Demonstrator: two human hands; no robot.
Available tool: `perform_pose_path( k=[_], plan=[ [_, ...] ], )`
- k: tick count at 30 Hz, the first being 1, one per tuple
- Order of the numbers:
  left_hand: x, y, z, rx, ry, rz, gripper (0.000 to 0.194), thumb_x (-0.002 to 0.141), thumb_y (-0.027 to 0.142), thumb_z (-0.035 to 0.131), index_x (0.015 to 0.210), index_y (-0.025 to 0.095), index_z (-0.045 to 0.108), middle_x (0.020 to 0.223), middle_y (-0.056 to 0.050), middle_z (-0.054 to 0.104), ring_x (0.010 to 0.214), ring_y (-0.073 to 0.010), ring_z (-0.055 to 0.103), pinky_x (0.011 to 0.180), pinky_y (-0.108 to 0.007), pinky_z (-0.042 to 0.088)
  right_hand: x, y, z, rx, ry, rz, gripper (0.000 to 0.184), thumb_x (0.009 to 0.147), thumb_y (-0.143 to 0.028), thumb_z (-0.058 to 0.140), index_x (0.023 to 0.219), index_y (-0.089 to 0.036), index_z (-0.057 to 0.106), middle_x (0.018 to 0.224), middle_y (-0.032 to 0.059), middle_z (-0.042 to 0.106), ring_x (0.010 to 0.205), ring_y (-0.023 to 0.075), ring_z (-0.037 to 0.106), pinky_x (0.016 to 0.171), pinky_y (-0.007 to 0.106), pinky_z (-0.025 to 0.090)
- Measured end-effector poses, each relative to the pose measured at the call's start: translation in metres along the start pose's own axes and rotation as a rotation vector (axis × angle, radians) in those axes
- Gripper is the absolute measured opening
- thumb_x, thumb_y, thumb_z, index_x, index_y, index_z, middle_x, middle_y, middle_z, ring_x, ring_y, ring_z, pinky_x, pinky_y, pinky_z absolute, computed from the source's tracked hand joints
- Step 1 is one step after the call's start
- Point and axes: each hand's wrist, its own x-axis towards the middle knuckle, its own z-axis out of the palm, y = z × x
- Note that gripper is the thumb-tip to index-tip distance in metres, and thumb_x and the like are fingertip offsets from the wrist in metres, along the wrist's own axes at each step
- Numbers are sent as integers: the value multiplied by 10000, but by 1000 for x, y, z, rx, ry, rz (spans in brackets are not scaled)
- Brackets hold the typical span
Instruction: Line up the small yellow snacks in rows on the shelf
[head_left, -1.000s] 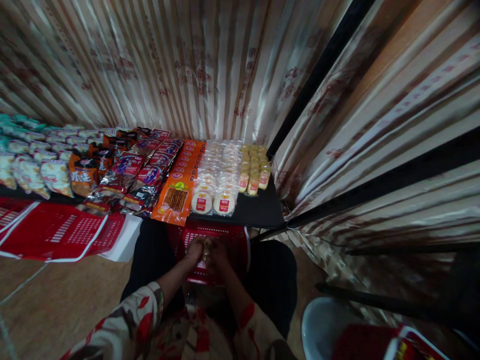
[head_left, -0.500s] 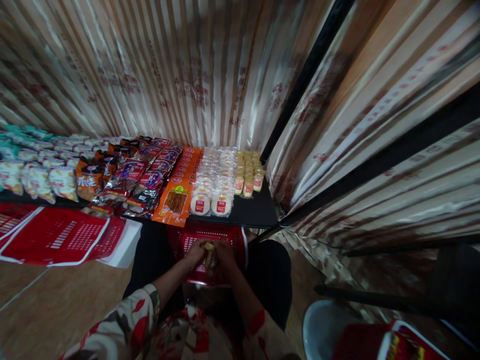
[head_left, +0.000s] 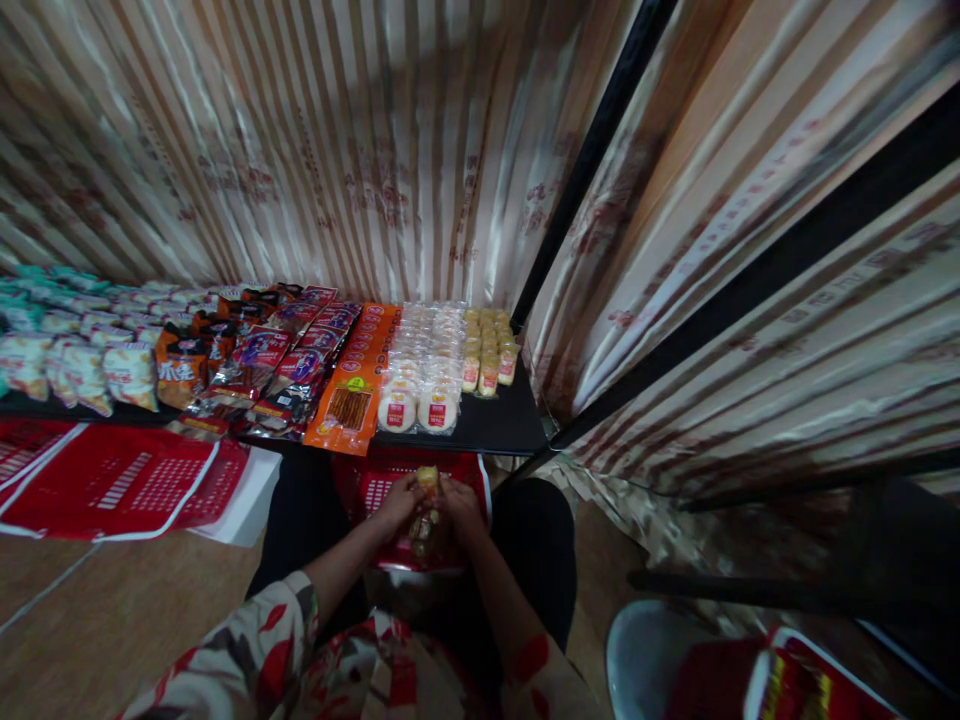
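Observation:
My left hand (head_left: 399, 502) and my right hand (head_left: 460, 508) meet over a red plastic basket (head_left: 375, 485) between my knees. Their fingers close from both sides on a small yellow wrapped snack (head_left: 428, 479), held upright. Below my hands, several similar yellowish packets (head_left: 424, 530) show inside the basket, dim and partly hidden by my fingers. Just beyond the basket, on the black shelf (head_left: 495, 430), yellow wrapped snacks (head_left: 487, 370) stand in rows at the right end. Round white crackers (head_left: 417, 405) in clear wrap lie beside them.
An orange snack bag (head_left: 350, 400), dark red packets (head_left: 289, 365) and white bags (head_left: 129, 372) line the shelf leftward. Red baskets (head_left: 142, 480) sit below at left. Black frame bars (head_left: 585, 180) and a striped curtain (head_left: 337, 130) bound the back. A pale stool (head_left: 645, 650) stands at lower right.
The yellow snack has come up slightly between my hands and now shows more upright above the fingers. More packets show beneath my hands. The view has shifted slightly.

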Motion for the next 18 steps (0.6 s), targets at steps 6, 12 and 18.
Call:
perform_pose_path(
  k=[6,12,18],
  plan=[
    [-4,6,7,-21,-19,23,230,661,239,601,858,121,585,674,-3,602,540,-92,520,517,-202,378,-5,-11,-10,106,-11,53,446,566,-561,643,710,-142,598,520,-8,581,426,107,539,445,223,436],
    [-13,18,14,77,25,79,148,664,198,582,799,140,564,636,23,561,579,-97,511,570,-207,393,-19,-19,-21,158,-55,-1,484,525,-551,665,773,-141,595,548,-10,576,463,100,528,471,228,444],
    [-10,23,24,234,89,180,97,672,167,572,749,161,514,596,53,509,581,-101,493,583,-212,378,-26,-26,-28,105,-12,-76,484,520,-543,669,815,-166,600,623,14,612,533,135,567,491,245,450]
  ],
)
